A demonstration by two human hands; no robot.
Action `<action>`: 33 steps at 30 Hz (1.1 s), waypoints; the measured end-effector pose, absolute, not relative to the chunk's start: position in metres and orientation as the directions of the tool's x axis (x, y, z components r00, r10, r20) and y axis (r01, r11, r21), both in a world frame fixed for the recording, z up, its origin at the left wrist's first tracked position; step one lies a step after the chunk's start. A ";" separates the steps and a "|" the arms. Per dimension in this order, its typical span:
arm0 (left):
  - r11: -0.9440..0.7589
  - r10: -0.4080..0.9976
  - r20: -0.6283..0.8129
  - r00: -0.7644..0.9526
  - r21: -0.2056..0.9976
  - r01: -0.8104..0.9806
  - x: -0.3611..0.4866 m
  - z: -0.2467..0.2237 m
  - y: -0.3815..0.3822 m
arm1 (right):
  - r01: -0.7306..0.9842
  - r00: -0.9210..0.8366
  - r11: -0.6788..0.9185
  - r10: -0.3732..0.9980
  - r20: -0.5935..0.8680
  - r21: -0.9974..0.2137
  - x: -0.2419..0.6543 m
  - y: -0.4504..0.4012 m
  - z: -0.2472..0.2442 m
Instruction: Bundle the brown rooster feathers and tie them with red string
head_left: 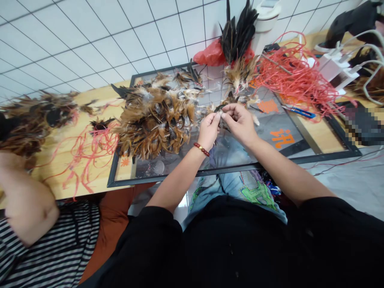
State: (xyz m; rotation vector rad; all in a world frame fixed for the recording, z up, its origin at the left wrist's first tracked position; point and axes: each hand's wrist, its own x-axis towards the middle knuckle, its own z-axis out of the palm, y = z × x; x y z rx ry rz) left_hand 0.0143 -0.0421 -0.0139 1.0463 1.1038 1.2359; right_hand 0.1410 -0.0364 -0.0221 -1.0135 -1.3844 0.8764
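Fingertips: The left hand (210, 130) closes thumb and forefinger on a small feather tuft (221, 107), while the right hand (240, 122) brings thumb and forefinger to the same spot, its other fingers curled; whether the right ones grip it cannot be told.
Feather tuft: Dark wisps with a pale bit at the base, partly hidden by the fingers, it sits at the meeting of the fingertips, above the glass.
Room at the hands: To the left, a feather pile (159, 120), brown, layered and pale-flecked, lies just beside the left hand; to the right, smooth dark glass (270, 124) runs past orange lettering (282, 138).
Near edge: The black frame (144, 181) passes beneath both forearms, with the wearer's lap below.
Far side: Loose feathers lie just beyond the fingers, then a light brown feather bundle (240, 74) and long black feathers (237, 34) in a red bag (210, 54) near the tiled wall (120, 36).
Right side: A blue cutter (300, 112) lies beside tangled red string (297, 80).
Left side: More pinkish string (93, 148) spreads over the wooden table (60, 176), near another person's arm (30, 204).
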 end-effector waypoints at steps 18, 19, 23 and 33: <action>0.371 0.912 -0.274 0.305 0.867 -0.332 0.012 0.010 -0.053 | 0.102 -0.045 0.318 0.948 0.315 -0.943 0.170 -0.025 -0.008; 0.367 0.919 -0.276 0.282 0.861 -0.353 0.011 0.010 -0.053 | 0.210 0.002 0.332 0.941 0.340 -0.920 0.182 -0.022 -0.008; 0.375 0.926 -0.313 0.209 0.820 -0.434 0.009 0.011 -0.049 | 0.621 0.259 0.115 0.904 0.341 -0.776 0.240 -0.014 -0.010; 0.344 0.938 -0.315 0.144 0.801 -0.490 0.007 0.012 -0.047 | 0.796 0.087 -0.031 0.994 0.064 -0.604 0.261 -0.028 -0.018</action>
